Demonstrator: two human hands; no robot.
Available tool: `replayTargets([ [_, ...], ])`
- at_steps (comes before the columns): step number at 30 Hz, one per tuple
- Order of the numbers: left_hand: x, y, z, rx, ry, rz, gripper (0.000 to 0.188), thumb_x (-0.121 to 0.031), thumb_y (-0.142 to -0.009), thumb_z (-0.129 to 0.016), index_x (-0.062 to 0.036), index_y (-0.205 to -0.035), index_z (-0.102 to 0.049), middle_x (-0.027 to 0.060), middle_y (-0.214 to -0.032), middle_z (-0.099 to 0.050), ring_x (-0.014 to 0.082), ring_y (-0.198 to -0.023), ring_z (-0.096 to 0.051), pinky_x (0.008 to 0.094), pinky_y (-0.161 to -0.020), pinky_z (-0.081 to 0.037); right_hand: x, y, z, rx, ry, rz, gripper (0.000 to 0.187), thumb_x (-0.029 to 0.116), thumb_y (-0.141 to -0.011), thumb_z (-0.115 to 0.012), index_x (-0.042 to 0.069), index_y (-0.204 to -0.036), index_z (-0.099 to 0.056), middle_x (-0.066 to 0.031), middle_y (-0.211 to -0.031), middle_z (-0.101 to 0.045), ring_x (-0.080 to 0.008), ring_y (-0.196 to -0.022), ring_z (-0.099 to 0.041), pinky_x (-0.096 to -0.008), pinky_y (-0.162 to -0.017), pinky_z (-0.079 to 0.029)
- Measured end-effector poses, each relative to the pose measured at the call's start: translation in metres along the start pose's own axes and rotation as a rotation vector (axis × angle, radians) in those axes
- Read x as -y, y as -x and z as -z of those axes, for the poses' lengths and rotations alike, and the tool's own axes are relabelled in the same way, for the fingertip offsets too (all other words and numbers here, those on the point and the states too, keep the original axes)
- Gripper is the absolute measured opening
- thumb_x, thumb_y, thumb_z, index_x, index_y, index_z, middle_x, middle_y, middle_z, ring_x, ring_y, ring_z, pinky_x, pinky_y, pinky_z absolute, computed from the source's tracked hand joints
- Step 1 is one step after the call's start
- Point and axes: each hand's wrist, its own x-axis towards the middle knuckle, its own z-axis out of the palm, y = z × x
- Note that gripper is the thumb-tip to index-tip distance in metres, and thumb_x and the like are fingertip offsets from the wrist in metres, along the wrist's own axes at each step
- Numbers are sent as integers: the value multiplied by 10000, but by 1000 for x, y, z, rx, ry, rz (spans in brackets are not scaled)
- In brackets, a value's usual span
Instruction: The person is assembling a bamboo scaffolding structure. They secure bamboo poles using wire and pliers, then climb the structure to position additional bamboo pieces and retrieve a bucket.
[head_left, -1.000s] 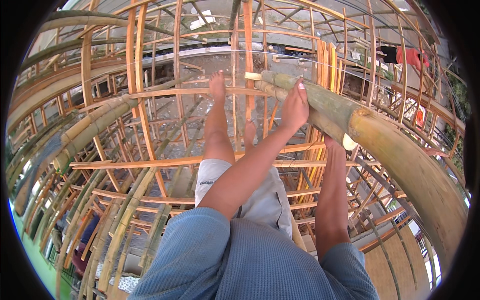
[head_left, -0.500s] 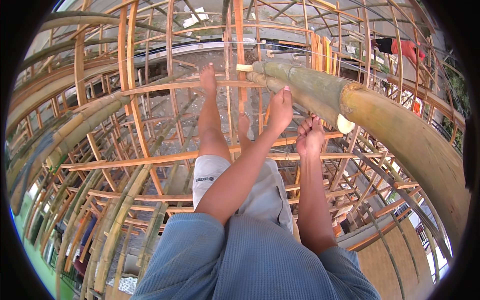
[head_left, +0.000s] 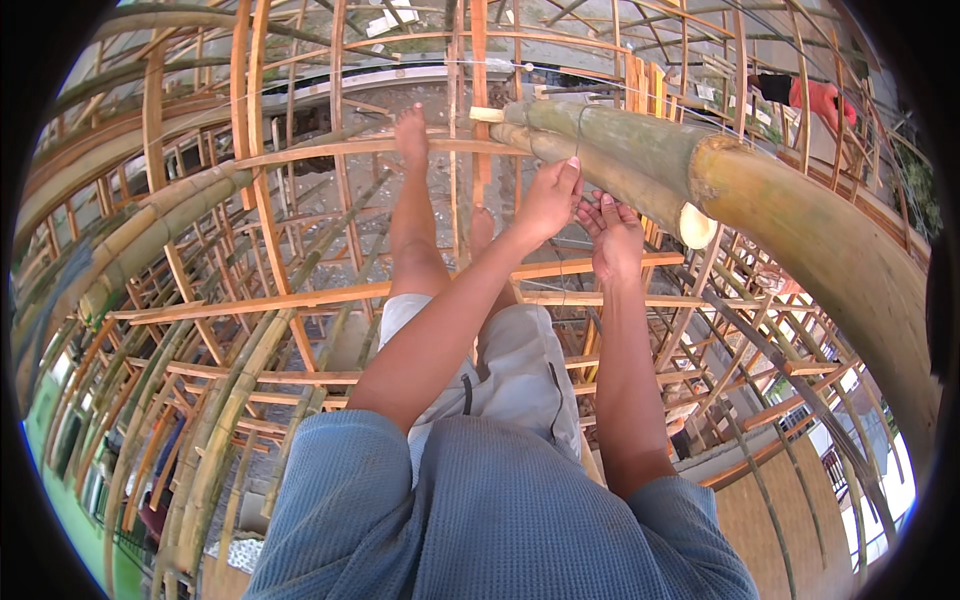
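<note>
A thick greenish bamboo pole (head_left: 630,133) and a thinner bamboo pole (head_left: 590,181) lie side by side, with a thin dark wire (head_left: 580,125) looped round them. Just below that loop, my left hand (head_left: 549,203) is closed in a pinch on the wire, thumb uppermost. My right hand (head_left: 614,237) is close beside it, palm turned up, its fingers curled in at the wire by my left fingertips. The strand between the fingers is very thin and partly hidden. The thinner pole's pale cut end (head_left: 697,227) shows right of my hands.
Wooden crossbars (head_left: 400,292) and slats form an open frame around my legs, with ground far below. My bare foot (head_left: 411,135) rests near a crossbar. More bamboo poles (head_left: 235,400) run along the left. A person in red (head_left: 820,98) is at the upper right.
My right hand has moved left and up to meet my left hand, and its palm has turned up. My left hand has shifted slightly left and lower on the pole.
</note>
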Motion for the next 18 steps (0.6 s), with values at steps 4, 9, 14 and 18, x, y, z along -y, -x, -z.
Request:
replayTargets([
  [4, 20, -26, 31, 1, -567, -536, 465, -385, -1110, -438, -35, -881, -641, 52, -874, -659, 149, -846, -623, 326, -699, -496, -2, 3, -7, 16, -192, -9, 235, 103, -1052, -583, -65, -1215, -565, -124, -1208, -616, -263, -1098, -659, -400, -986, -571],
  [9, -27, -18, 42, 358, -370, 138, 414, -423, -1103, -457, -76, -1036, -672, 27, -1063, -686, 179, -1026, -660, 306, -884, -506, -5, 4, -14, -27, -301, -41, 234, 109, -1048, -590, -38, -1230, -585, -100, -1138, -648, -222, -1124, -657, -343, -990, -578],
  [14, -32, -24, 46, 457, -360, 215, 410, -417, -1108, -453, -74, -1001, -650, 3, -952, -639, 144, -874, -603, 310, -786, -500, -14, 4, -16, -47, -351, -18, 344, 155, -1062, -580, -51, -1331, -522, -116, -1247, -617, -239, -1159, -633, -356, -1006, -542],
  [18, -18, -32, 52, 516, -371, 157, 391, -383, -1118, -440, -73, -989, -641, -3, -916, -613, 134, -804, -564, 310, -735, -490, -12, 27, -39, 61, -14, -109, 417, 229, -1082, -551, -39, -1399, -512, -133, -1287, -626, -206, -1082, -650, -317, -927, -541],
])
